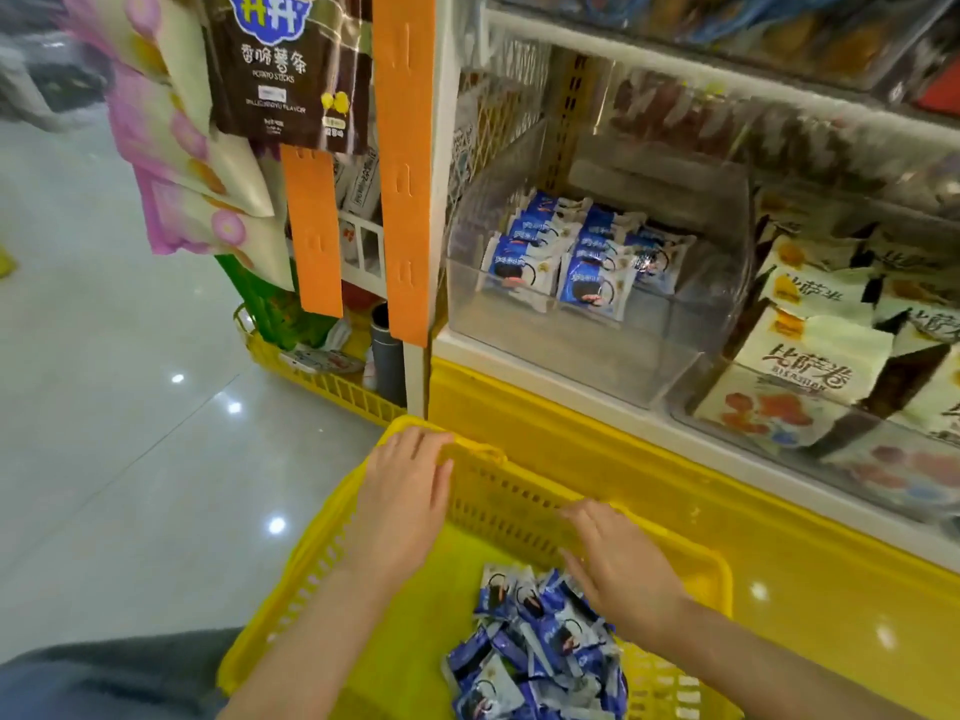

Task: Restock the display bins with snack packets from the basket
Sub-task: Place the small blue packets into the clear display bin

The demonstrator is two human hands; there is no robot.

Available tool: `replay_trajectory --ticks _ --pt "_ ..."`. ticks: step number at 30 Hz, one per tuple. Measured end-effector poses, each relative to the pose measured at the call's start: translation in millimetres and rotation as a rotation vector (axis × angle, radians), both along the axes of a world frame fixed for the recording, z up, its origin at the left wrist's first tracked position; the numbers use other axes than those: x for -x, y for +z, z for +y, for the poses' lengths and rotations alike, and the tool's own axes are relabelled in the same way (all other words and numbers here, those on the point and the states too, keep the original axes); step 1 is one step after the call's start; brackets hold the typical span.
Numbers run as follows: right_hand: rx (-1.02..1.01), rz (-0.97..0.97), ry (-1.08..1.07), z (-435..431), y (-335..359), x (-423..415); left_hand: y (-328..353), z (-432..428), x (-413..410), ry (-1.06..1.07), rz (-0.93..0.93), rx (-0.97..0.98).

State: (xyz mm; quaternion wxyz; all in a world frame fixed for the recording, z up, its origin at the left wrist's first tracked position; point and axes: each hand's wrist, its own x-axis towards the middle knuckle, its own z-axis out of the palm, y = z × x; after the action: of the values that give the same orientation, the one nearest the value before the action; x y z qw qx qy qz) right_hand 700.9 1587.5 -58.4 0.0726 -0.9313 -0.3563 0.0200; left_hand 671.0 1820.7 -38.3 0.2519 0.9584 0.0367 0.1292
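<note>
A yellow plastic basket [322, 558] sits low in the foreground, with a heap of blue-and-white snack packets [535, 646] in its right half. My left hand [402, 504] hangs over the basket's far left corner, fingers straight, holding nothing. My right hand [618, 563] hovers above the heap, fingers extended toward the basket's far wall, also empty. Above, on the shelf, a clear display bin [597, 356] holds several of the same blue-and-white packets [576, 254] near its back.
To the right, another clear bin [883, 459] is full of cream-coloured snack packs. The shelf stands on a yellow base [675, 475]. Orange hanging strips [405, 163] and hanging bags border the shelf's left. A second yellow basket [322, 381] stands on the tiled floor.
</note>
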Motion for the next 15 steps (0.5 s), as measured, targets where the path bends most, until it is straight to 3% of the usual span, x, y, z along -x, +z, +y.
replay_trajectory --ticks 3,8,11,15 --pt "0.146 0.296 -0.128 -14 -63 2 -31 27 15 0.142 0.182 -0.024" --pt "0.240 0.434 -0.347 -26 -131 0 -75 72 39 0.288 0.397 0.036" --pt "0.268 0.482 -0.514 -29 -153 -4 -93 83 46 0.296 0.415 0.187" --pt "0.379 0.477 -0.531 -30 -168 -11 -104 86 45 0.328 0.341 0.190"
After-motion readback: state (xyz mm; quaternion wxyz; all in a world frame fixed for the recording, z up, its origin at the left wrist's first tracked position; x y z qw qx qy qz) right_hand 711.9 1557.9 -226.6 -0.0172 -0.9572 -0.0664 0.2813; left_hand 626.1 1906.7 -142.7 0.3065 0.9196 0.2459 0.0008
